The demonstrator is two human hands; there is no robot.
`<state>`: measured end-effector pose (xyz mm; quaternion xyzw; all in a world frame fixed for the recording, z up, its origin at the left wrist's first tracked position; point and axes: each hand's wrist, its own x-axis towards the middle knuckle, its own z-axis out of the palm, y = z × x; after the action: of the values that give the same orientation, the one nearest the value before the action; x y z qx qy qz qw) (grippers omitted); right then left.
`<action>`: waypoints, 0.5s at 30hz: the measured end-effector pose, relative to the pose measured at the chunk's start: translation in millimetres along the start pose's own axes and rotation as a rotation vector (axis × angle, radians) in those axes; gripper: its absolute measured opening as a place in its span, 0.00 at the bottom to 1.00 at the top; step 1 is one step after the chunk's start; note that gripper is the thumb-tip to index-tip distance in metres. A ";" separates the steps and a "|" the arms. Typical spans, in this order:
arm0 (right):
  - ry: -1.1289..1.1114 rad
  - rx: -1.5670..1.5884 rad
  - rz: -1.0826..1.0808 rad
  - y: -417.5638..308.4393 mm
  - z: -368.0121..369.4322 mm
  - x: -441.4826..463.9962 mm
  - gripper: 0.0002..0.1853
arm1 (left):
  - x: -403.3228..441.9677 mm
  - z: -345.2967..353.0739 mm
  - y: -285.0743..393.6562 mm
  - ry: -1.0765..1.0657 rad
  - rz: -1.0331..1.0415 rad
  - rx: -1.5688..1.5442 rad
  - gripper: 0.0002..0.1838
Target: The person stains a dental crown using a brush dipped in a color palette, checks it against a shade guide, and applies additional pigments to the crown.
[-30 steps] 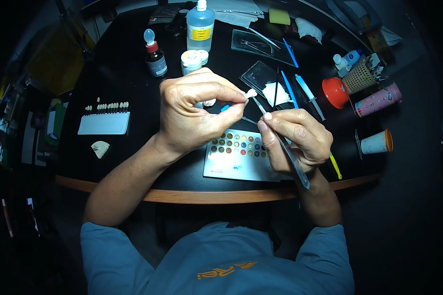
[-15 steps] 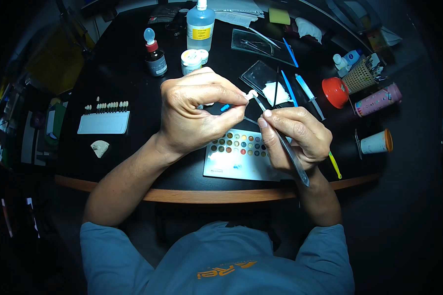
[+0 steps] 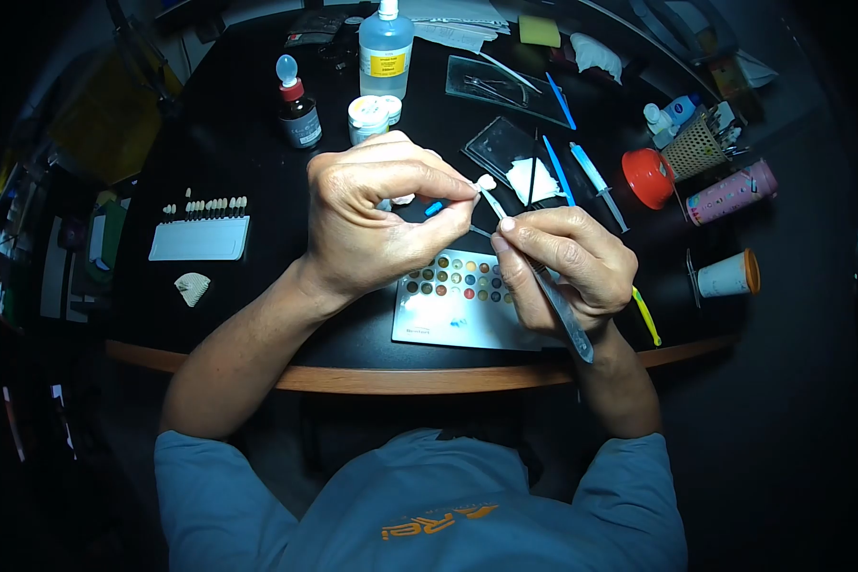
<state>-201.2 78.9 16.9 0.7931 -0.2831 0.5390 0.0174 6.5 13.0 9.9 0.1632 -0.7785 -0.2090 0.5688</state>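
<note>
Pinched between the fingertips of the left hand (image 3: 367, 214), in midair above the table (image 3: 219, 124): a small white tooth-like piece (image 3: 486, 182). Clamped pen-fashion in the right hand (image 3: 572, 262): a slim metallic hand tool (image 3: 568, 324), slanting up toward the piece, with contact at the tip too fine to tell. Near each other but not touching, both hands. Below, partly behind the right hand, a pale palette (image 3: 453, 322) with rows of coloured discs. Beyond, a white tissue (image 3: 521, 177), left of a blue-and-white syringe (image 3: 599, 183). Far left, a tooth shade guide (image 3: 198, 240); farther back, a red-collared dropper bottle (image 3: 301, 122) near a white-lidded jar (image 3: 367, 114).
</note>
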 end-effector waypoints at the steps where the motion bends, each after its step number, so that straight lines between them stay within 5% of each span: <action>1: 0.000 0.008 -0.001 0.0 -0.4 -0.1 0.10 | -0.5 -0.8 1.1 -0.021 -0.024 -0.003 0.09; 15: 0.081 -0.011 -0.016 1.4 -3.4 -2.3 0.12 | -0.8 0.1 10.6 0.004 -0.220 -0.052 0.06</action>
<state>-205.3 79.8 16.0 0.7727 -0.2787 0.5691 0.0375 6.5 22.6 14.6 0.2331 -0.7492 -0.2899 0.5480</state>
